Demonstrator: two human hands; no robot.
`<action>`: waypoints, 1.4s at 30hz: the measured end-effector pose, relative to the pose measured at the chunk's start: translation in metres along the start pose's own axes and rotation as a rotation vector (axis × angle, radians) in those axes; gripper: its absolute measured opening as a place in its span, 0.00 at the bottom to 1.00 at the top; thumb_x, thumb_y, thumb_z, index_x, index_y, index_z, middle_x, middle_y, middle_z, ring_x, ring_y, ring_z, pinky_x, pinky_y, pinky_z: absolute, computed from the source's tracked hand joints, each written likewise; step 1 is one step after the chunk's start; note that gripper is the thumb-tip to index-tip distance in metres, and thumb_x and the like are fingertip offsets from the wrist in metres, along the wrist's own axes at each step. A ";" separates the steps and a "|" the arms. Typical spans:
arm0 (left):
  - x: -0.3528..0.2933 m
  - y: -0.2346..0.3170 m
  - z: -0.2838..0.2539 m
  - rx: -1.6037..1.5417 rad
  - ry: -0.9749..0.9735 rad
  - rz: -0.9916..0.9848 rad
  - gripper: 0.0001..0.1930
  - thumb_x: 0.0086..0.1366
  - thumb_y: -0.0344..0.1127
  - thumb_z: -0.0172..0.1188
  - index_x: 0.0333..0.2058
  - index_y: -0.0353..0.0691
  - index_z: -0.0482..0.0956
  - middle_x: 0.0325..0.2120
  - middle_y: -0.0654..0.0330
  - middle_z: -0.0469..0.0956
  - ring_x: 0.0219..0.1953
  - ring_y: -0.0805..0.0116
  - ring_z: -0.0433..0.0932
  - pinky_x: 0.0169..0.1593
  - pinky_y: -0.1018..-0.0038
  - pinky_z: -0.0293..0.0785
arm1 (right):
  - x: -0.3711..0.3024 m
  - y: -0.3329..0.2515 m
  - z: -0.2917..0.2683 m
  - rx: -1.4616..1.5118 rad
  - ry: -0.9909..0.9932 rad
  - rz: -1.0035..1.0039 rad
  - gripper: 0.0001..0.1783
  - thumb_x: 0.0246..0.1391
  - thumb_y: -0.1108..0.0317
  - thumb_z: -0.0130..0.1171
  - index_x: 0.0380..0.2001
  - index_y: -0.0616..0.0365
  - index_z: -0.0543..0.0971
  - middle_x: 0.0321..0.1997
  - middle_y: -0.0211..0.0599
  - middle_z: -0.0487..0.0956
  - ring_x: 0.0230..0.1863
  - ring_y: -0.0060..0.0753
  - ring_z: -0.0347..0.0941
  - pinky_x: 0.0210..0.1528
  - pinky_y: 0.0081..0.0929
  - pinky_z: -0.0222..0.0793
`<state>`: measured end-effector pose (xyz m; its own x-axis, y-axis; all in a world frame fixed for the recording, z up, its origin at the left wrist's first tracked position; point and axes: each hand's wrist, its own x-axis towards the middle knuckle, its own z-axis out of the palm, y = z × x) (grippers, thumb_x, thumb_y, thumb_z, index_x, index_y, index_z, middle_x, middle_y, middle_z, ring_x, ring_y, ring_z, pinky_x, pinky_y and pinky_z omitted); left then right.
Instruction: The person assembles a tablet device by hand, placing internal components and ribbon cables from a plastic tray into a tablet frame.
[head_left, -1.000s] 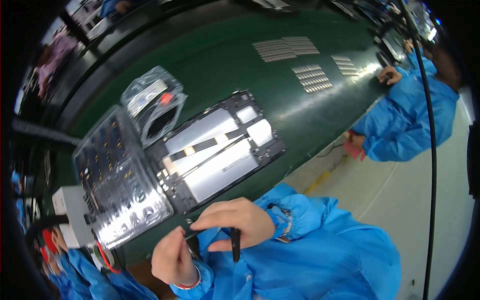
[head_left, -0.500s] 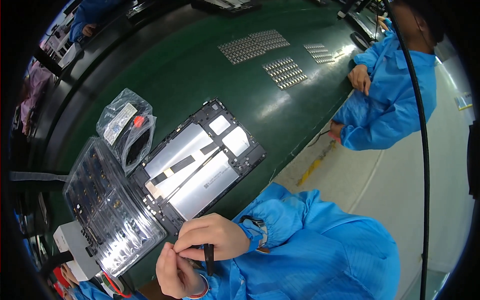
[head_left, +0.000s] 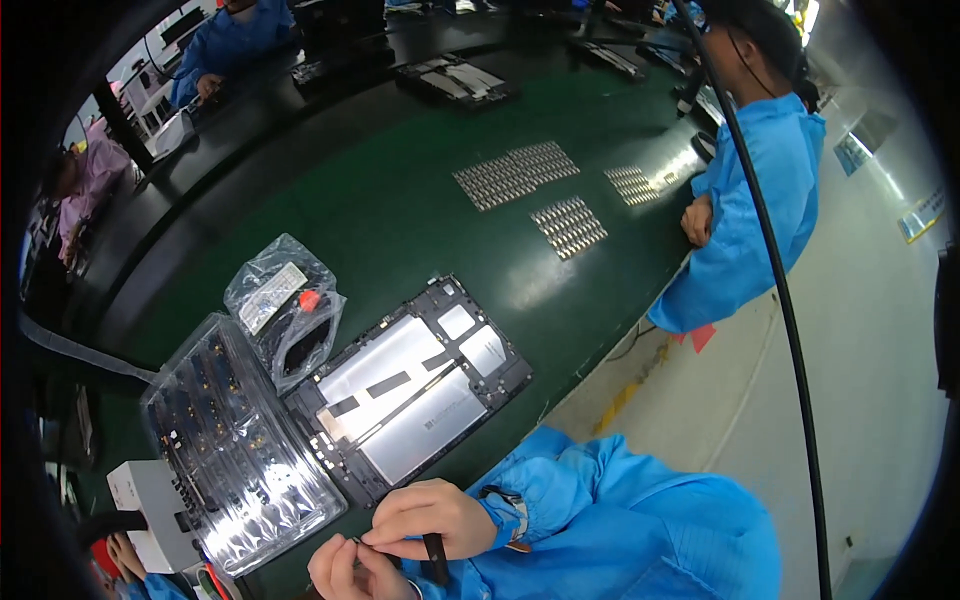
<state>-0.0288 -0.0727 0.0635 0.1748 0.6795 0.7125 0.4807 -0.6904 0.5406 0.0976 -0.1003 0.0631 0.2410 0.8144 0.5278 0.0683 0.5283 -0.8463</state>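
Observation:
My right hand (head_left: 432, 515) is closed, with a black, stick-like tool (head_left: 436, 560) held between its fingers and pointing down toward my body. Its thumb and index finger meet the pinched fingertips of my left hand (head_left: 352, 572). Whatever lies between the fingertips is too small to make out. Just beyond my hands, an opened tablet (head_left: 430, 415) lies on the green bench mat with its silver battery cells and dark frame exposed. Its near corner almost touches my right hand.
Left of the tablet sit a clear plastic tray (head_left: 240, 440) of small parts and a clear bag (head_left: 285, 300) with a red dot. A white box (head_left: 150, 500) stands beside the tray. Small-part panels (head_left: 515, 175) lie farther off. A black cable (head_left: 765, 250) hangs at right, near a co-worker (head_left: 755, 200).
The view has tilted up, so the bench things sit lower in the picture and more of the far bench shows. My hands stay pinched together, with the black tool in the right.

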 end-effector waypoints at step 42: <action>0.168 -0.121 -0.015 0.413 -0.235 0.246 0.03 0.47 0.28 0.55 0.23 0.37 0.74 0.24 0.57 0.74 0.29 0.59 0.72 0.34 0.70 0.68 | -0.021 -0.013 -0.017 -0.196 -0.110 0.008 0.11 0.35 0.81 0.59 0.27 0.58 0.77 0.23 0.34 0.74 0.19 0.19 0.65 0.17 0.13 0.55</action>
<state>-0.0702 0.1212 0.1239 0.4895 0.5800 0.6512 0.6913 -0.7133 0.1156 0.1082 -0.1284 0.0623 0.1359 0.8452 0.5168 0.2561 0.4740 -0.8425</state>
